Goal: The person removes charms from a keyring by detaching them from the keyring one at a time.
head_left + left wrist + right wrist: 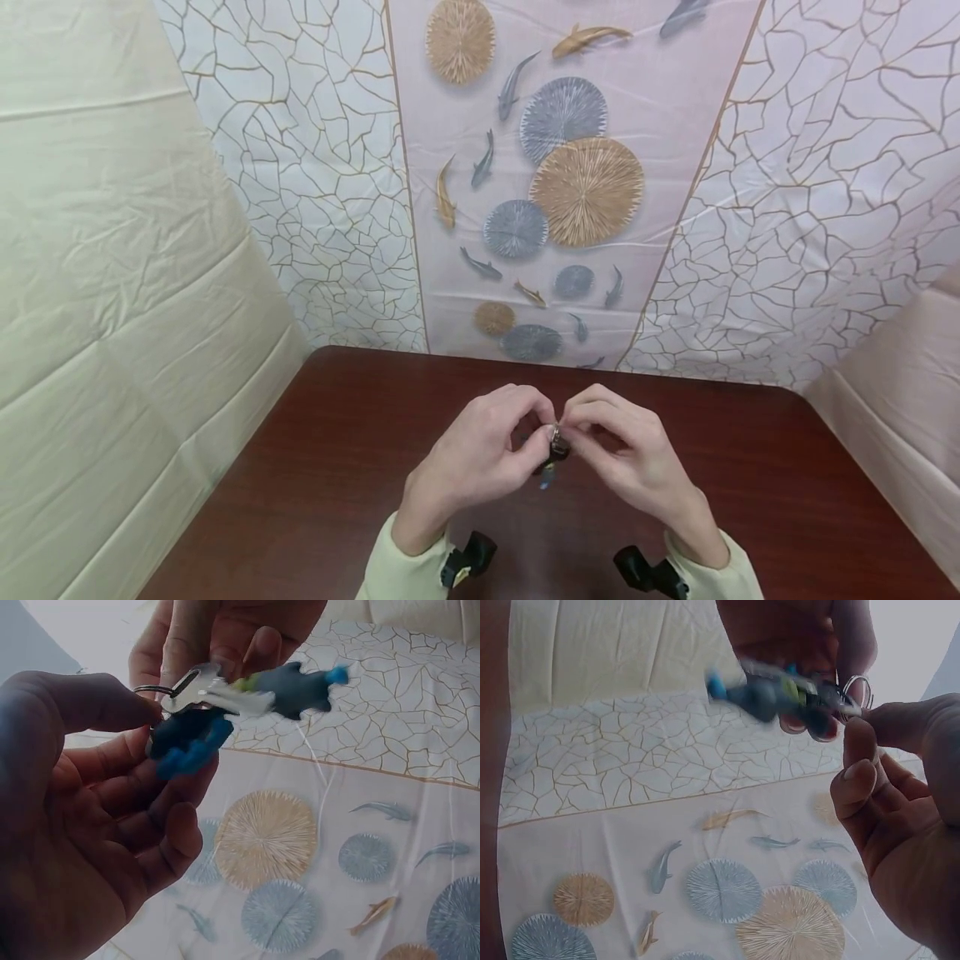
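Both hands meet over the table around a key ring (861, 691) with a small bunch hanging from it. My left hand (480, 446) pinches the bunch by the ring between thumb and forefinger. From the other side, the fingertips of my right hand (633, 450) pinch at the ring's edge. A shiny silver piece (196, 691) hangs on the ring, with a blurred dark blue-grey fish-shaped charm (294, 691) tipped in bright blue. A second dark piece with a bright blue part (196, 750) lies against my left fingers.
Under the hands is a dark reddish-brown table (315, 500). Patterned cloth (337, 167) with fish and round motifs hangs behind it. Plain cream cloth (112, 292) stands along the left side, more along the right. Each wrist wears a small black camera (476, 554).
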A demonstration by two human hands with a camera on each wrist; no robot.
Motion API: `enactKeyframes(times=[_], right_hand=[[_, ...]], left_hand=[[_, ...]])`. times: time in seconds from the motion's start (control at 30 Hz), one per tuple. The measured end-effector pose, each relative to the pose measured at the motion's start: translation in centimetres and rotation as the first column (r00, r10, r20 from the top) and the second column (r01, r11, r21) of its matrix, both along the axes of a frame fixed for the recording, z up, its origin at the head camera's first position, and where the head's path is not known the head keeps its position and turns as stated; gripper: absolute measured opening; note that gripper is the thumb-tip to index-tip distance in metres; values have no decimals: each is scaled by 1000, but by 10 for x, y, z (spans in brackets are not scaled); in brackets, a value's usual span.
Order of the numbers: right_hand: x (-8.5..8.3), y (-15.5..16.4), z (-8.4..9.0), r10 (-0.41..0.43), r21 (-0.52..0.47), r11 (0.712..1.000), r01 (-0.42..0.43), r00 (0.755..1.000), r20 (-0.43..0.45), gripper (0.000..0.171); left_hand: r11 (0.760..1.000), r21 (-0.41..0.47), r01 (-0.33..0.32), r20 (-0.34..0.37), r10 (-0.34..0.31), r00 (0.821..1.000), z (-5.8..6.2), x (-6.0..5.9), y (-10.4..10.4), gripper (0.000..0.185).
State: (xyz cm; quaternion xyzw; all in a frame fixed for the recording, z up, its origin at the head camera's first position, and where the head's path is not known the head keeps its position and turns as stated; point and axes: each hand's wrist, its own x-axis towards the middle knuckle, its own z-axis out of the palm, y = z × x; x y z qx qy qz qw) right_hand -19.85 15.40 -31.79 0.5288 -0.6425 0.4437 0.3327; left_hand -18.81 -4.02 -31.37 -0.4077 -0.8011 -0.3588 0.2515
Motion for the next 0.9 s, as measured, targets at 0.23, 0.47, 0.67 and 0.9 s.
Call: enactKeyframes(times=[0.23,0.47,0.67,0.9], right_hand=[[2,0,-2,-42,-10,999,43,993,112,9],[-3,5,-15,-274,179,957,227,910,310,21],[-3,3,-16,-425,317,895,312,813,398,12],[-4,5,-16,-373,264,920,288,849,374,17]], left_hand=[[999,42,31,83,-34,996,-2,-6,-1,8],[1000,-19,-23,25,23,999,-3,-14,-4,7],[985,-122,-120,-96,109,989,-4,-17,-3,8],[978,-124,-168,-176,145,974,-7,-18,-2,5]])
